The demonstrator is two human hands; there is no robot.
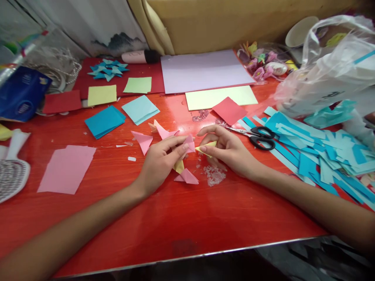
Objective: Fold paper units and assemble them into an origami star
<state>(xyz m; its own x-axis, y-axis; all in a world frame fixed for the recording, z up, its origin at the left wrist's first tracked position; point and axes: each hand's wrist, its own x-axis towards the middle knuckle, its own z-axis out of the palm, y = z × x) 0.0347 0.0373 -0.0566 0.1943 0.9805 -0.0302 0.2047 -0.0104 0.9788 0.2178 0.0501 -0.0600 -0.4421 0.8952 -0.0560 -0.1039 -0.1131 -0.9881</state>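
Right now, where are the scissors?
In the head view, the scissors lie right of centre, just beyond the right hand, between the red paper square and the pile of blue paper strips.

A hand could pass over the front stretch of the glossy red wooden bench (205, 226), between the left forearm (96, 218) and the right forearm (295, 199). Another lane — narrower — runs between the flat pink paper sheets (67, 169) and the left hand (159, 160). Black-handled metal scissors (253, 135), loose turquoise paper strips (307, 164) and a bulging translucent plastic bag (316, 82) obstruct the right side.
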